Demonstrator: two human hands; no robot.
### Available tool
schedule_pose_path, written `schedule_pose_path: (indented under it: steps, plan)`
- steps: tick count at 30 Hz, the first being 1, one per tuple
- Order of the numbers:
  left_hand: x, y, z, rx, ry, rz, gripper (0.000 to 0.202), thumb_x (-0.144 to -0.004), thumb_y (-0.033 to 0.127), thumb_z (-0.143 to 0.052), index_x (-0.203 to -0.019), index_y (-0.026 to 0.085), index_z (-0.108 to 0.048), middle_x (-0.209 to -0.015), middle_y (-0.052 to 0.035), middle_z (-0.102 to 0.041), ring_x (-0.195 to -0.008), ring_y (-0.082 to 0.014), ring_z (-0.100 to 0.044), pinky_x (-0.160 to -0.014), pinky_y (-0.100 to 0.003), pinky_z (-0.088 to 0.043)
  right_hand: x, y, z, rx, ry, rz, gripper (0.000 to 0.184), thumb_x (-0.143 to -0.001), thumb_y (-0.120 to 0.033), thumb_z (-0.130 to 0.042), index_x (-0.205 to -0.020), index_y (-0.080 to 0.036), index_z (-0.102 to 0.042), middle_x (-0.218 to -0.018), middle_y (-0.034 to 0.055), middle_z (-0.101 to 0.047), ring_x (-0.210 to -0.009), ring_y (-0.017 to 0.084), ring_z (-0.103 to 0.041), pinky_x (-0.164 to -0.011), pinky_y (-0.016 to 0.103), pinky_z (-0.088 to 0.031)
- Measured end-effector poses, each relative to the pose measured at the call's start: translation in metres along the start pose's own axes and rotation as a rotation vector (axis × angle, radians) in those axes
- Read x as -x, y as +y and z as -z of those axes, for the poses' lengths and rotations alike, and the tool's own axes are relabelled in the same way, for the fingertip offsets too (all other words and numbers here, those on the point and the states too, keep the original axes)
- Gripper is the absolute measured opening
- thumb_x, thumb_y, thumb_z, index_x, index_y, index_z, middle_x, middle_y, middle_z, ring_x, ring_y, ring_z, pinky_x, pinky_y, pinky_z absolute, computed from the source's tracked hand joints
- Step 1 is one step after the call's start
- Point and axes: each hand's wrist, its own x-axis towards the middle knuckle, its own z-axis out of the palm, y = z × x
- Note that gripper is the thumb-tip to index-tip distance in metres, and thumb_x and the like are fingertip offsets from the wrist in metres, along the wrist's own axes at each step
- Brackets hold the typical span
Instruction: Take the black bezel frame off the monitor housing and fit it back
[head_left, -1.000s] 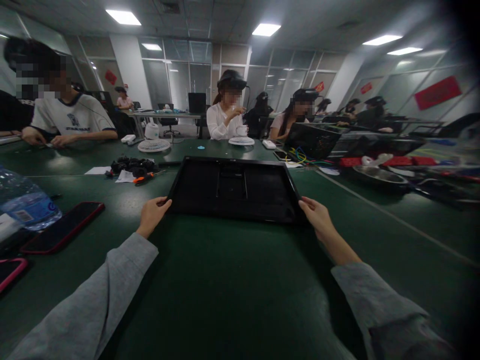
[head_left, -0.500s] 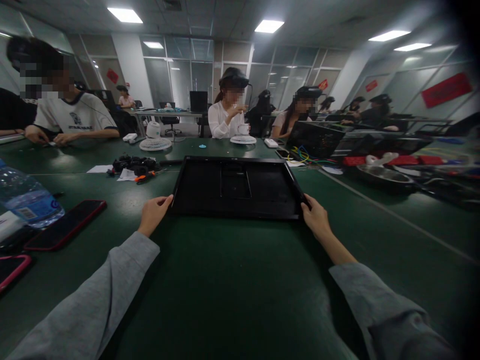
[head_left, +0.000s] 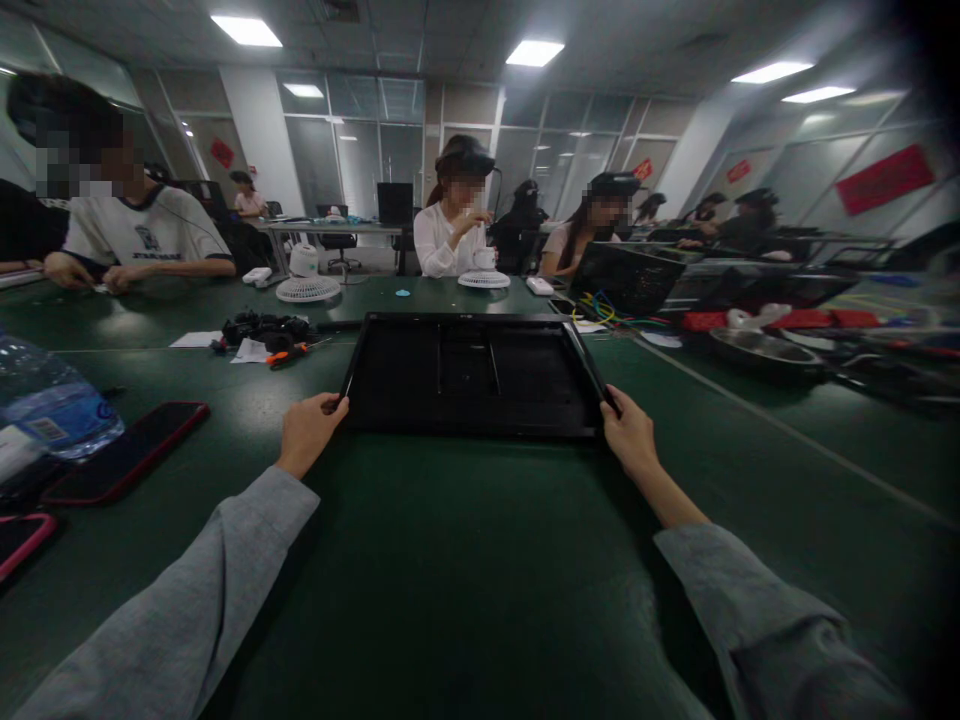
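A black, shallow monitor casing (head_left: 397, 372) lies on the green table (head_left: 480, 560) in front of me, its hollow inside facing up. My left hand (head_left: 309, 430) pinches its left side near the front corner, thumb and fingers closed on the edge. At the opposite side, my right hand (head_left: 628, 428) grips the right edge, also close to the front corner. The fingertips under the edges are partly hidden. A raised rectangular section shows in the middle of the casing.
Left of me are a water bottle (head_left: 56, 405) and a phone in a red case (head_left: 127, 455). Beyond them lies a tool with an orange handle (head_left: 287, 354). A metal pan (head_left: 769, 355) and a dark laptop (head_left: 626, 280) stand to the right. Co-workers sit across the table.
The view has shifted very slightly. Both hands keep their hold on the casing's edges, and the casing stays almost where it was.
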Motion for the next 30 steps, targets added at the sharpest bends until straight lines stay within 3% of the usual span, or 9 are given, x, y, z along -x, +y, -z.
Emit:
schedule_pose_path:
  steps: [9, 19, 30]
  plan:
    - [0.0, -0.001, -0.002, 0.017, 0.014, 0.034, 0.038, -0.091, 0.048, -0.058, -0.108, 0.02, -0.077, -0.1, -0.0073, -0.079, -0.093, -0.0259, -0.074, -0.081, -0.034, -0.053, -0.003, 0.011, -0.005, -0.04, -0.026, -0.005, 0.051, -0.09, -0.029, -0.053, -0.139, -0.017, -0.061, -0.131, 0.0132, -0.068, -0.123, 0.029, -0.063, -0.11, 0.048, -0.045]
    - [-0.003, -0.009, -0.005, 0.126, 0.002, 0.011, 0.038, -0.089, 0.05, -0.062, -0.105, 0.018, -0.077, -0.098, -0.0089, -0.079, -0.091, -0.0259, -0.074, -0.081, -0.035, -0.053, -0.001, -0.001, -0.001, 0.027, -0.056, -0.053, 0.054, -0.092, -0.027, -0.052, -0.143, -0.011, -0.058, -0.133, 0.0171, -0.066, -0.126, 0.031, -0.061, -0.111, 0.048, -0.044]
    - [-0.005, -0.014, -0.012, 0.165, -0.006, 0.024, 0.043, -0.087, 0.053, -0.063, -0.106, 0.017, -0.075, -0.097, -0.0103, -0.078, -0.091, -0.0269, -0.073, -0.081, -0.037, -0.054, -0.002, 0.008, -0.005, 0.071, -0.046, 0.017, 0.055, -0.091, -0.029, -0.049, -0.143, -0.013, -0.057, -0.136, 0.0157, -0.064, -0.127, 0.031, -0.06, -0.112, 0.05, -0.043]
